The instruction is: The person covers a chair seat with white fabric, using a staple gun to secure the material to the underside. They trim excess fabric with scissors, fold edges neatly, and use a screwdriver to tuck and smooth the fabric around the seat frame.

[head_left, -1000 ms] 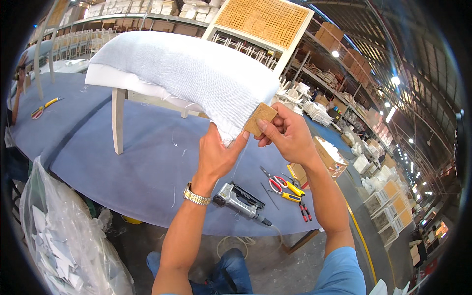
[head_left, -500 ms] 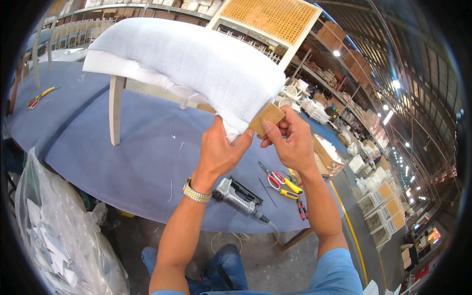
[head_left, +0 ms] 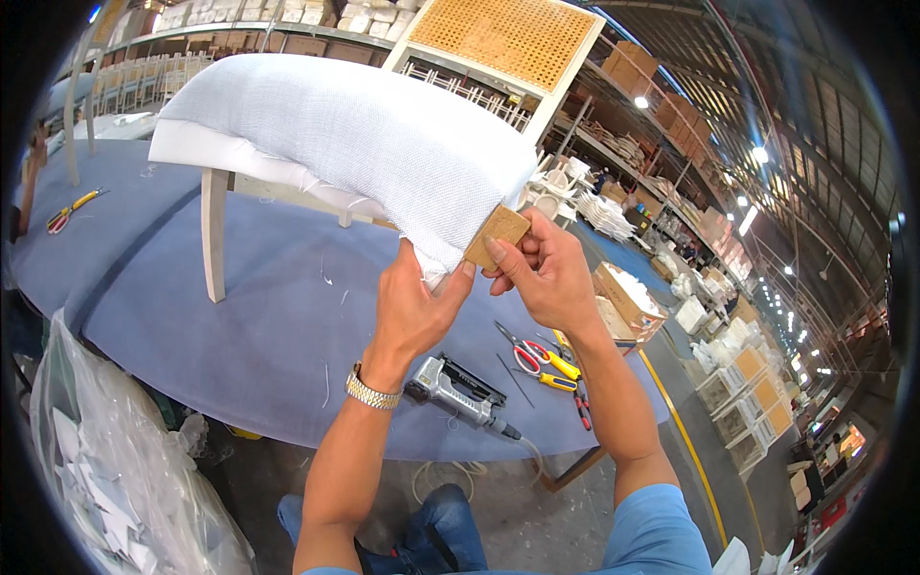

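A chair seat lies on its side on the blue table (head_left: 240,326), covered with white woven fabric (head_left: 355,134) over white padding. My left hand (head_left: 414,305) pinches the loose fabric corner at the seat's near end. My right hand (head_left: 544,270) grips the bare wooden corner (head_left: 496,234) of the seat frame, thumb pressed on it. Both hands meet at that corner. A pale wooden chair leg (head_left: 215,235) stands down onto the table.
A grey pneumatic stapler (head_left: 458,391) lies at the table's near edge, with red-and-yellow-handled scissors and pliers (head_left: 537,362) beside it. More pliers (head_left: 69,213) lie at far left. A clear plastic bag of scraps (head_left: 115,470) stands lower left. Shelves and stacked chair frames fill the background.
The view has shifted slightly, the seat now sitting a little lower and nearer. Both hands keep hold at the same corner, the left hand tugging the fabric.
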Action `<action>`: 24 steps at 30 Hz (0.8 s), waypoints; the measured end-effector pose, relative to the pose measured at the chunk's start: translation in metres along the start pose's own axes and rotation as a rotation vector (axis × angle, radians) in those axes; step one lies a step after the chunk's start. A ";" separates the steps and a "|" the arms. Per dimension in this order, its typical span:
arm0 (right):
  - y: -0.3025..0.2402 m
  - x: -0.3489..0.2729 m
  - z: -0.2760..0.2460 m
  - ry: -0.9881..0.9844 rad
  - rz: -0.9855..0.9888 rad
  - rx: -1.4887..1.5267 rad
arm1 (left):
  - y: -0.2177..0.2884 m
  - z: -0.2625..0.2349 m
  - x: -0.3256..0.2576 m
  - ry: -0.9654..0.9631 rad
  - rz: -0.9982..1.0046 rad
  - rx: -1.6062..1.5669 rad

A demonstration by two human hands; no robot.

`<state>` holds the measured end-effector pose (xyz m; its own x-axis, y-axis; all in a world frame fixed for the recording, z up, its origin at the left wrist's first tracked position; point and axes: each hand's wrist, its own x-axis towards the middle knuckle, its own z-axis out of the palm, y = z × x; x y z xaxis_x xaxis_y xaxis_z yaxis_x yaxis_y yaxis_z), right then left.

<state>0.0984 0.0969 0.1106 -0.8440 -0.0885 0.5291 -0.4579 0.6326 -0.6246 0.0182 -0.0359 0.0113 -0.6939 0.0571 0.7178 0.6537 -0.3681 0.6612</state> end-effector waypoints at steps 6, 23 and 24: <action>-0.007 -0.001 0.000 0.003 -0.022 -0.028 | 0.000 0.000 -0.003 0.008 0.016 0.028; 0.293 -0.171 -0.052 0.410 0.475 -0.064 | -0.003 -0.011 -0.011 -0.118 -0.110 0.219; 0.329 -0.197 -0.056 0.458 0.519 -0.037 | 0.001 -0.011 -0.014 -0.131 -0.153 0.263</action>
<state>0.1297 0.3654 -0.1675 -0.7446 0.5615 0.3611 -0.0098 0.5316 -0.8469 0.0257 -0.0474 -0.0004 -0.7567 0.2183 0.6163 0.6121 -0.0947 0.7851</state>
